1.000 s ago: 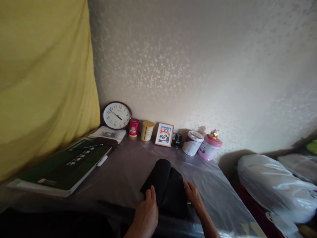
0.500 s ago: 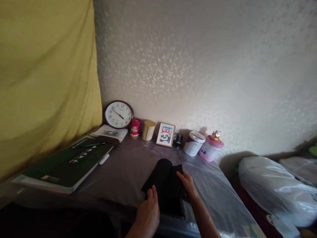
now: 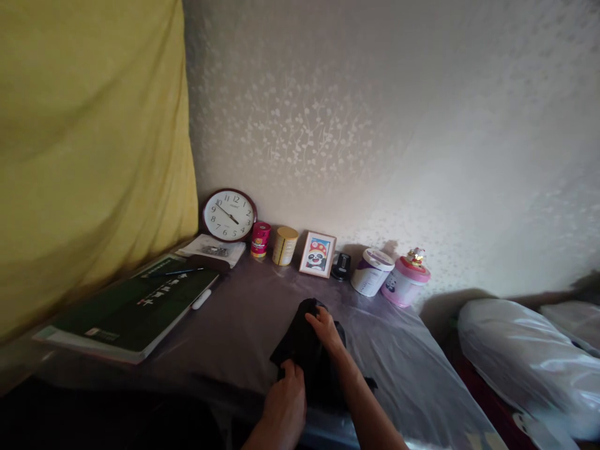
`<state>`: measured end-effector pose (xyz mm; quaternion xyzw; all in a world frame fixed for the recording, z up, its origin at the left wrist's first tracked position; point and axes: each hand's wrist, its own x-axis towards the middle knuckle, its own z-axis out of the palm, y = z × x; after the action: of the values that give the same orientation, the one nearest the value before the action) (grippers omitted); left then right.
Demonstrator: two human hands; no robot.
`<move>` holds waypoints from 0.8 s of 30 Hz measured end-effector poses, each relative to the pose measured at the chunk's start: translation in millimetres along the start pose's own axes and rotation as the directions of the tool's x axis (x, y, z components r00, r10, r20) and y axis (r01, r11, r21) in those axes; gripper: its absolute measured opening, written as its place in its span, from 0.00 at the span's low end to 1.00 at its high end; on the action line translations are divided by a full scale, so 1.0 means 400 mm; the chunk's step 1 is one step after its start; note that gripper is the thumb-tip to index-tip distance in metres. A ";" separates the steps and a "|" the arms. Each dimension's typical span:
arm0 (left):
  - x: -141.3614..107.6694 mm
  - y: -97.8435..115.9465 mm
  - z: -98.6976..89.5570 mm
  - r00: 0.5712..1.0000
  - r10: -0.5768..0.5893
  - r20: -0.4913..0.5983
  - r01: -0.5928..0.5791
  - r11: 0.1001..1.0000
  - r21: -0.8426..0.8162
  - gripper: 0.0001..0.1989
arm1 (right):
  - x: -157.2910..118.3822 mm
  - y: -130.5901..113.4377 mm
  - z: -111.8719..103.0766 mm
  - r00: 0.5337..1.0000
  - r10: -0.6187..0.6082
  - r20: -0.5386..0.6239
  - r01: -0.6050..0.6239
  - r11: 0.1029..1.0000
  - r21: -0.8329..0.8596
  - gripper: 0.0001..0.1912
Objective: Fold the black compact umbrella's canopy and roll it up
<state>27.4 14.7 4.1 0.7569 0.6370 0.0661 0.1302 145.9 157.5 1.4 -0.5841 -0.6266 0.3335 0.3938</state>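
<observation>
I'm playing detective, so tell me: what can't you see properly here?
In the head view:
Under the black material: hidden by it, the left hand and the right hand.
Print on the yellow can: too small.
White bag: right end cut off by the picture's edge.

Clock [image 3: 229, 215]: numerals 1–12. Green book [image 3: 134, 306]: white characters, blurred.
</observation>
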 end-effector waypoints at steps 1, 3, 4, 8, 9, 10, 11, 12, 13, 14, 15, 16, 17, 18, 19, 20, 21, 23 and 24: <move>-0.002 -0.001 -0.003 1.000 0.008 -0.003 -0.008 1.000 -0.002 0.23 | 0.002 0.003 0.002 1.000 0.014 -0.023 -0.016 0.998 -0.066 0.21; -0.007 -0.008 -0.013 1.000 0.023 -0.008 -0.023 1.000 -0.011 0.21 | 0.001 -0.001 0.004 0.998 0.053 -0.044 -0.059 0.987 -0.146 0.21; -0.011 -0.014 -0.019 0.999 0.028 -0.015 -0.028 0.999 -0.018 0.21 | -0.002 -0.007 0.003 0.998 0.062 -0.026 -0.065 0.985 -0.159 0.22; -0.027 -0.039 -0.050 0.995 0.040 -0.088 -0.042 0.999 -0.020 0.19 | -0.022 -0.036 0.006 0.984 0.085 0.157 -0.075 0.995 -0.070 0.21; -0.031 -0.042 -0.057 0.990 0.055 -0.126 -0.058 0.998 -0.015 0.19 | -0.027 -0.043 0.008 0.977 0.075 0.201 -0.067 0.997 -0.046 0.19; -0.033 -0.042 -0.063 0.983 0.077 -0.164 -0.080 0.997 -0.013 0.17 | -0.032 -0.048 0.009 0.971 0.052 0.234 -0.045 0.998 -0.037 0.18; -0.034 -0.039 -0.066 0.974 0.107 -0.200 -0.112 0.994 -0.015 0.16 | -0.036 -0.052 0.011 0.967 0.018 0.254 -0.006 0.999 -0.045 0.17; -0.033 -0.034 -0.066 0.962 0.146 -0.231 -0.155 0.988 -0.021 0.15 | -0.040 -0.056 0.011 0.965 -0.025 0.262 0.045 0.996 -0.071 0.16; -0.031 -0.028 -0.062 0.949 0.185 -0.255 -0.198 0.980 -0.029 0.14 | -0.044 -0.059 0.012 0.962 -0.072 0.263 0.104 0.989 -0.109 0.15; -0.027 -0.022 -0.054 0.937 0.220 -0.273 -0.238 0.971 -0.033 0.14 | -0.050 -0.062 0.012 0.958 -0.120 0.262 0.163 0.975 -0.149 0.14; -0.022 -0.016 -0.042 0.923 0.251 -0.291 -0.271 0.962 -0.030 0.14 | -0.056 -0.065 0.011 0.950 -0.163 0.265 0.216 0.959 -0.182 0.13; -0.016 -0.013 -0.027 0.912 0.260 -0.316 -0.283 0.959 -0.027 0.14 | -0.064 -0.069 0.010 0.940 -0.198 0.277 0.258 0.945 -0.202 0.13; -0.009 -0.011 -0.009 0.900 0.258 -0.352 -0.282 0.959 -0.017 0.16 | -0.074 -0.072 0.008 0.928 -0.226 0.297 0.294 0.933 -0.207 0.13; -0.002 -0.012 0.010 0.890 0.247 -0.384 -0.270 0.963 -0.007 0.20 | -0.085 -0.075 0.005 0.913 -0.252 0.320 0.325 0.924 -0.201 0.13; 0.004 -0.014 0.030 0.887 0.229 -0.402 -0.250 0.968 -0.001 0.24 | -0.099 -0.077 0.002 0.898 -0.278 0.341 0.356 0.915 -0.190 0.13; 0.011 -0.017 0.050 0.885 0.209 -0.417 -0.228 0.974 0.005 0.26 | -0.113 -0.078 -0.002 0.883 -0.309 0.353 0.388 0.904 -0.181 0.13; 0.016 -0.021 0.069 0.880 0.198 -0.431 -0.212 0.977 0.018 0.26 | -0.127 -0.076 -0.007 0.869 -0.349 0.351 0.428 0.886 -0.176 0.13; 0.026 -0.026 0.102 0.858 0.197 -0.474 -0.188 0.980 0.066 0.26 | -0.149 -0.067 -0.016 0.829 -0.458 0.321 0.528 0.830 -0.180 0.13; 0.029 -0.026 0.116 0.844 0.201 -0.497 -0.175 0.980 0.100 0.26 | -0.154 -0.058 -0.020 0.803 -0.515 0.302 0.579 0.794 -0.186 0.13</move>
<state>31.9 22.6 -43.9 0.7749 0.5729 0.2583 -0.0673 142.7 93.6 19.0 -0.3805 -0.8507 0.1827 0.3134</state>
